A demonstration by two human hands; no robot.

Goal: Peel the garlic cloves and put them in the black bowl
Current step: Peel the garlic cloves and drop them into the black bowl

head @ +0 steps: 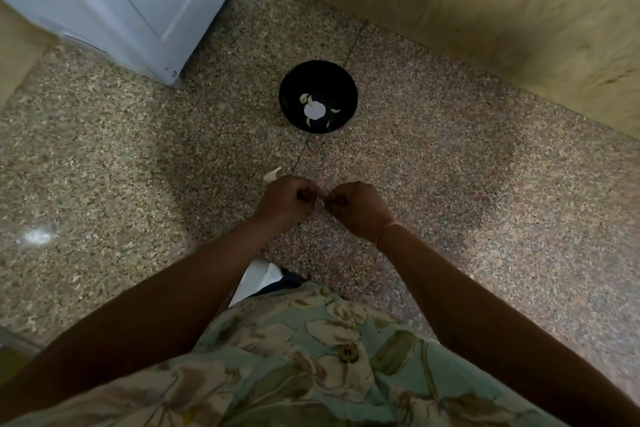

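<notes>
Two hands meet low over the speckled floor (433, 166), the left hand (284, 202) and right hand (360, 208) almost touching. The fingers (308, 193) of both are curled in tight, pinching a small pale item between them. It is judged to be a garlic clove (320, 206) and is mostly hidden. The black bowl (330, 80) sits on the floor well ahead of the hands, with a few peeled cloves (306, 99) inside. One pale piece (272, 174) lies on the floor just beside the left hand; whether it is clove or skin cannot be told. Recommended: steady the clove with one hand and lift the skin from the tip with the other. Strip it fully and confirm no husk clings before carrying it forward to the bowl.
</notes>
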